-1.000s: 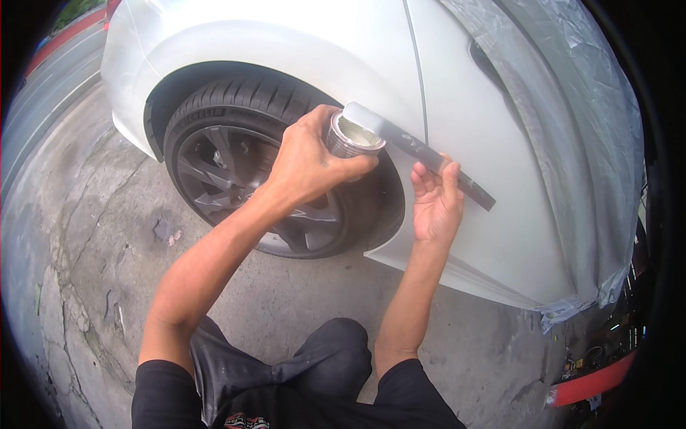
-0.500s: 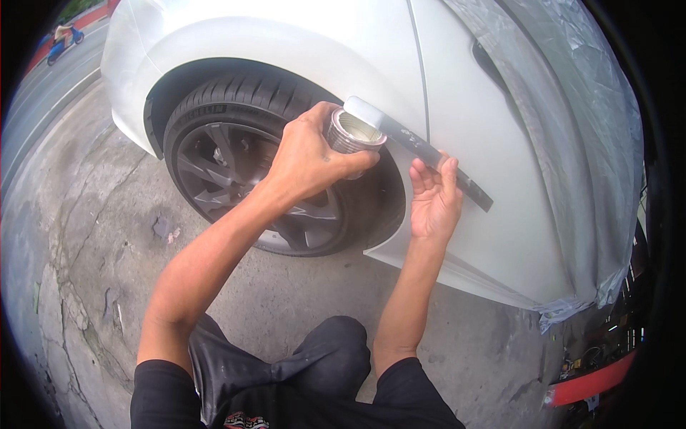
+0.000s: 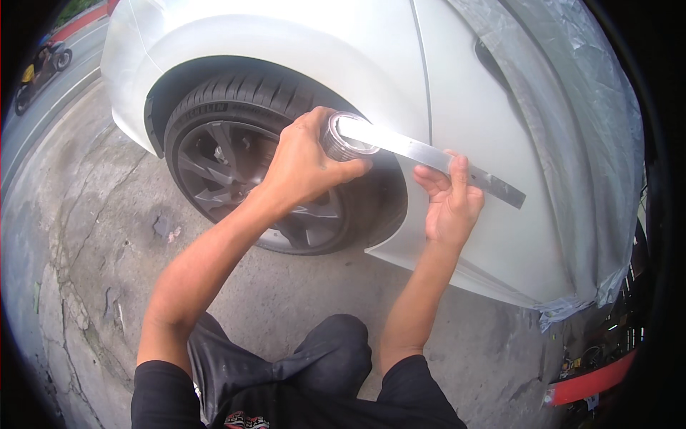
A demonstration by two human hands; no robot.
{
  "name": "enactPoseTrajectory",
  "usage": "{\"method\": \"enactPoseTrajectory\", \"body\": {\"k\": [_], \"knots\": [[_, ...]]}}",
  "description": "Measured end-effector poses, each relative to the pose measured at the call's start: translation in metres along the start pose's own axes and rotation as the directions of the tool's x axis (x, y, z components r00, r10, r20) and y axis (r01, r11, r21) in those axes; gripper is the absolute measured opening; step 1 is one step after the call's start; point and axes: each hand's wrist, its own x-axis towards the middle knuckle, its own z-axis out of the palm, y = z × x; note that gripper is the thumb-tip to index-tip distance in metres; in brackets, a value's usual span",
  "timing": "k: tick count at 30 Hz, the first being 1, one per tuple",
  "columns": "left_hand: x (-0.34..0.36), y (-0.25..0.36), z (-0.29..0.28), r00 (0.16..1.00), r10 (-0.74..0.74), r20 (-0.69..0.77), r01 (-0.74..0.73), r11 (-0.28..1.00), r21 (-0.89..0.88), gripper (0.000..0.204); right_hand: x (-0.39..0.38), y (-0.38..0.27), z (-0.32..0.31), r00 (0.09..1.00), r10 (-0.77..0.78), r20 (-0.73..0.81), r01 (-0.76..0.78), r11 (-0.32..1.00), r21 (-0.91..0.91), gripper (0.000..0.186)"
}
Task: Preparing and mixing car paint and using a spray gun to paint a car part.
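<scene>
My left hand [image 3: 306,159] is wrapped round an open ribbed metal tin [image 3: 343,151], tilted with its mouth toward me. A long flat metal strip [image 3: 414,149] is pinched between the thumb and fingers of my right hand [image 3: 454,209]. Its far end lies at the tin's mouth and looks white and bright; glare hides whether that is filler or bare metal. Both hands are raised in front of the white car's body panel [image 3: 343,50], just right of the front wheel [image 3: 243,171].
Clear plastic sheeting [image 3: 579,143] drapes the car on the right. Below lies cracked concrete [image 3: 114,236]. My knee [image 3: 332,350] is bent close beneath my arms. A motorcycle with a rider [image 3: 43,71] is on the road at the far left. A red bar [image 3: 593,379] stands lower right.
My right hand has moved slightly right, and the strip has turned flatter, its bright face showing. Its far end has dropped from the tin's rim into the mouth area. The left hand barely shifted.
</scene>
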Motion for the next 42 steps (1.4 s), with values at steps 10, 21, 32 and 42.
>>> {"method": "enactPoseTrajectory", "body": {"k": [10,21,32,42], "knots": [[-0.018,-0.017,0.02,0.996,0.085,-0.008,-0.083,0.989,0.124,0.068,0.007,-0.035,0.038,0.898,-0.012,0.44,0.295,0.758,-0.582,0.034],[-0.017,-0.02,0.026,0.996,-0.089,0.031,0.091,0.993,-0.075,0.07,-0.01,-0.012,0.002,0.997,0.02,0.068,-0.002,0.967,-0.253,0.035],[-0.013,-0.031,0.032,1.0,0.009,0.001,-0.009,0.999,0.032,0.071,-0.018,0.019,-0.029,0.995,0.097,-0.016,-0.097,0.995,-0.004,0.043],[-0.009,-0.026,0.03,0.997,-0.078,0.011,0.079,0.992,-0.1,0.075,-0.015,0.034,-0.038,0.997,0.072,0.0,-0.071,0.992,0.102,0.043]]}}
